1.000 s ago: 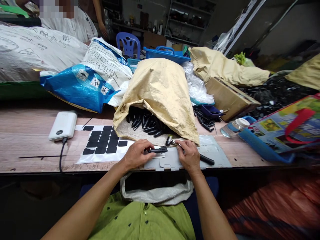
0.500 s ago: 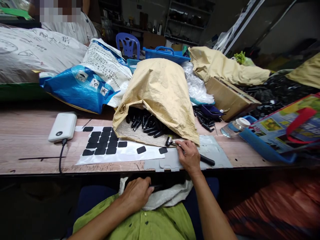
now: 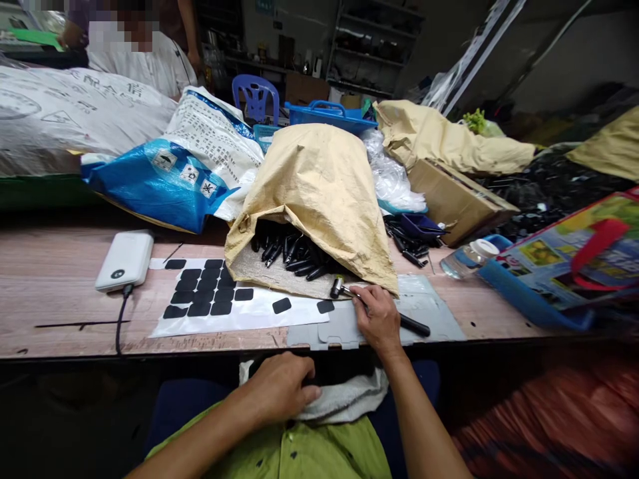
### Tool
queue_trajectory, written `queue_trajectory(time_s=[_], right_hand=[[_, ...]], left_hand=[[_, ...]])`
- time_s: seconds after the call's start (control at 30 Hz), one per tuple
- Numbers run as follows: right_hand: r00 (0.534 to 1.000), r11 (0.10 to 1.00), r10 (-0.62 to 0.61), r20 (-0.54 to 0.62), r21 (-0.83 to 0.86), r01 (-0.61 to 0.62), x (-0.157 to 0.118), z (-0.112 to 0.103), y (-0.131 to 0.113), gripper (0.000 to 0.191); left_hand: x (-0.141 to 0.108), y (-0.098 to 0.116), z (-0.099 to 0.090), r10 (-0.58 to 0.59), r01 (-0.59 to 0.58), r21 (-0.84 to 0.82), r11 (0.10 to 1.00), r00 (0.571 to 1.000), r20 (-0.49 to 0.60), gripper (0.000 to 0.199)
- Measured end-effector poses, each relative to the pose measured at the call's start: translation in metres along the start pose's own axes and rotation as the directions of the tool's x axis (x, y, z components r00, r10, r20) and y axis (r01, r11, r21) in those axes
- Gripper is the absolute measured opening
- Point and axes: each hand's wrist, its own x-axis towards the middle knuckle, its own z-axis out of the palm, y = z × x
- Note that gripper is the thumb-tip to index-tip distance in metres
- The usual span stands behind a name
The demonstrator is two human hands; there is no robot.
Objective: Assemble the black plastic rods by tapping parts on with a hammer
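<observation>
My right hand (image 3: 378, 317) is closed around the shaft of a small hammer (image 3: 415, 326), which lies at the table's front edge. The hammer's head rests by the mouth of a tan woven sack (image 3: 319, 179). Inside that mouth several black, slim pieces (image 3: 299, 256) are heaped; their kind is unclear. Low over my lap, my left hand (image 3: 285, 387) has thumb and fingers apart, with nothing visible between them. Beneath it is a white woven bag (image 3: 344, 398) with a dark inside. Left of the hammer, a white sheet (image 3: 264, 315) carries several black rounded stickers (image 3: 200, 295).
A white power bank (image 3: 124, 259) with a cable sits at left. Behind it slumps a blue-and-white sack (image 3: 164, 179). To the right stand a clear bottle (image 3: 466, 259), a blue tray (image 3: 539, 299) and a colourful bag (image 3: 574, 253). A person (image 3: 140, 63) is at the far left.
My left hand has let go of a dark, slim piece over the white bag, and its fingers have parted. My right hand stays on the hammer. The view has tilted slightly upward.
</observation>
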Motion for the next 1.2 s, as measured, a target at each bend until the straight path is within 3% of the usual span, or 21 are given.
queue_trajectory(time_s=[0.1, 0.17, 0.23, 0.3, 0.37, 0.47, 0.57, 0.67, 0.77, 0.83, 0.87, 0.97, 1.03, 1.2], right_hand=[[1.0, 1.0, -0.003, 0.003, 0.004, 0.003, 0.0, 0.0, 0.0, 0.026], [1.0, 1.0, -0.001, 0.006, 0.006, 0.001, 0.001, 0.0, 0.0, 0.026], [1.0, 1.0, 0.002, 0.008, 0.009, -0.002, 0.001, 0.0, 0.0, 0.026], [1.0, 1.0, 0.006, 0.011, 0.015, -0.006, 0.001, 0.0, 0.001, 0.025], [1.0, 1.0, 0.009, 0.012, 0.024, -0.01, 0.001, 0.0, 0.001, 0.025], [1.0, 0.999, 0.018, 0.014, 0.034, -0.019, 0.001, -0.001, 0.0, 0.025], [0.999, 0.999, 0.029, 0.021, 0.034, -0.03, 0.002, -0.003, -0.001, 0.025], [0.999, 0.999, 0.033, 0.019, 0.034, -0.034, 0.002, -0.004, -0.003, 0.024], [0.999, 0.999, 0.037, 0.018, 0.027, -0.037, 0.002, -0.003, -0.003, 0.024], [0.999, 0.999, 0.039, 0.02, 0.023, -0.039, 0.002, -0.003, -0.003, 0.024], [0.999, 0.999, 0.038, 0.021, 0.023, -0.038, 0.001, -0.003, -0.003, 0.025], [0.999, 0.999, 0.03, 0.017, 0.023, -0.03, 0.001, -0.002, -0.003, 0.025], [1.0, 0.999, 0.027, 0.015, 0.021, -0.028, 0.001, -0.002, -0.002, 0.025], [0.999, 0.999, 0.032, 0.017, 0.023, -0.032, 0.001, -0.002, -0.002, 0.025]], left_hand=[[0.013, 0.005, -0.046, 0.046, -0.059, -0.13, 0.99, 0.994, -0.099, 0.034], [0.031, 0.0, -0.078, -0.049, 0.021, -0.089, 0.996, 0.945, -0.323, 0.033], [0.052, -0.009, -0.107, -0.148, 0.193, 0.011, 0.981, 0.788, -0.598, 0.032], [0.072, -0.02, -0.127, -0.195, 0.364, 0.064, 0.929, 0.631, -0.751, 0.033], [0.086, -0.032, -0.138, -0.251, 0.474, 0.068, 0.878, 0.577, -0.778, 0.033], [0.098, -0.044, -0.145, -0.355, 0.544, 0.04, 0.838, 0.601, -0.716, 0.032], [0.096, -0.049, -0.146, -0.382, 0.559, 0.044, 0.828, 0.62, -0.685, 0.034], [0.081, -0.047, -0.138, -0.336, 0.545, 0.083, 0.834, 0.622, -0.708, 0.03], [0.057, -0.042, -0.119, -0.24, 0.486, 0.096, 0.869, 0.583, -0.776, 0.026], [0.046, -0.039, -0.101, -0.181, 0.393, 0.07, 0.917, 0.565, -0.805, 0.022], [0.043, -0.038, -0.092, -0.149, 0.314, 0.052, 0.948, 0.581, -0.8, 0.018], [0.045, -0.037, -0.07, 0.011, 0.01, 0.024, 1.0, 0.686, -0.728, 0.011], [0.053, -0.037, -0.061, 0.11, -0.123, 0.029, 0.992, 0.726, -0.679, 0.012], [0.069, -0.044, -0.057, 0.158, -0.192, 0.015, 0.981, 0.759, -0.631, 0.012]])
